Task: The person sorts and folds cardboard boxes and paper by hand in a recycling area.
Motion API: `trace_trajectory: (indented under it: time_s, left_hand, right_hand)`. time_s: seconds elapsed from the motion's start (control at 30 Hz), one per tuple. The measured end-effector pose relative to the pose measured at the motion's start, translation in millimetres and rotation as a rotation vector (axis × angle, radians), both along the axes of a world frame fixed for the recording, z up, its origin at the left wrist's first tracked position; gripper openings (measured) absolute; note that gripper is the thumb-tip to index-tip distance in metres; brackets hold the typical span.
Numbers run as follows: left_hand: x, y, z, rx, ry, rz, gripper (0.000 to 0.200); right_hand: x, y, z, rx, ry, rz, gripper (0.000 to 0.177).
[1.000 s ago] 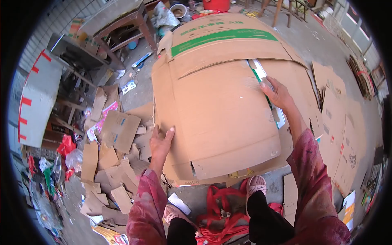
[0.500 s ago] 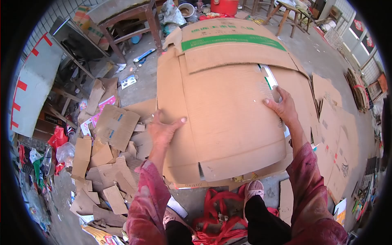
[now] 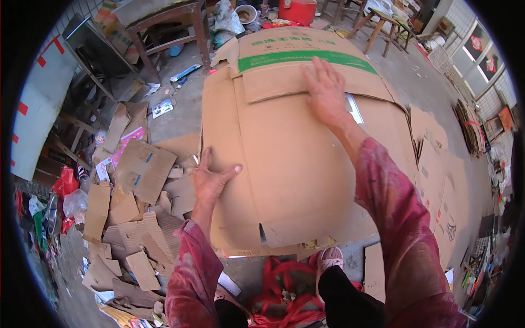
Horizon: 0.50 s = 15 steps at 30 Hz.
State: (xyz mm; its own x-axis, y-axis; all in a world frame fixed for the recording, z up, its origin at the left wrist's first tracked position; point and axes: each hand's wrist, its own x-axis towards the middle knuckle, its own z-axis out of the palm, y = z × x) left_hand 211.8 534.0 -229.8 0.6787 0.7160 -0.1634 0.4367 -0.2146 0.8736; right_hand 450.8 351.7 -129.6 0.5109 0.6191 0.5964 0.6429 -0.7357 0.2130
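Observation:
A large flattened cardboard box [image 3: 290, 164] lies on top of a stack of flattened cardboard in front of me. Its far flap [image 3: 273, 82] is folded over and carries a green printed band. My left hand [image 3: 210, 177] rests at the near left edge, thumb spread on the top face and index finger along the side; its other fingers are mostly hidden. My right hand [image 3: 326, 93] lies with fingers outstretched on the far flap, near the green band, holding nothing. A white strip [image 3: 354, 109] shows beside the right wrist.
Cardboard scraps [image 3: 145, 218] are heaped on the left. Red straps [image 3: 284, 290] lie between my feet. More flat cardboard [image 3: 443, 186] spreads at right, with a tied bundle [image 3: 468, 126] beyond. A wooden table [image 3: 158, 27] and a red bucket [image 3: 298, 10] stand at the back.
My right hand has left the stack's right side and moved forward and left onto the far flap. My left hand stays at the left edge. The view has shifted slightly.

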Motion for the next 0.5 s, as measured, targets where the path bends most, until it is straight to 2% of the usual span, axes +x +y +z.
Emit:
trace_trajectory:
  time_s: [0.03, 0.07, 0.13, 0.27, 0.33, 0.37, 0.43, 0.47, 0.5]
  left_hand:
    - [0, 1, 2, -0.061, -0.062, -0.015, 0.102]
    - [1, 1, 4, -0.057, -0.061, -0.01, 0.102]
    - [2, -3, 7, 0.053, -0.1, 0.022, 0.09]
    - [2, 6, 8, 0.122, -0.156, -0.028, 0.09]
    - [7, 14, 29, 0.227, -0.028, -0.107, 0.098]
    - [12, 22, 36, 0.217, -0.027, -0.102, 0.098]
    - [22, 44, 45, 0.028, -0.22, -0.216, 0.097]
    - [29, 49, 43, 0.029, -0.215, -0.214, 0.097]
    - [37, 53, 38, 0.077, -0.134, -0.255, 0.096]
  right_hand:
    - [3, 11, 0, -0.02, -0.067, 0.088, 0.046]
    - [4, 17, 0, -0.017, -0.066, 0.093, 0.046]
    - [6, 23, -2, -0.221, 0.075, 0.112, 0.038]
    - [18, 11, -4, -0.175, 0.007, 0.168, 0.035]
    - [17, 5, 20, -0.144, 0.036, 0.183, 0.039]
    - [12, 4, 37, -0.148, 0.065, 0.164, 0.037]
    - [21, -2, 49, -0.098, 0.021, 0.195, 0.034]
    - [24, -1, 51, -0.039, -0.025, 0.225, 0.031]
    - [20, -1, 49, -0.081, 0.054, 0.224, 0.031]
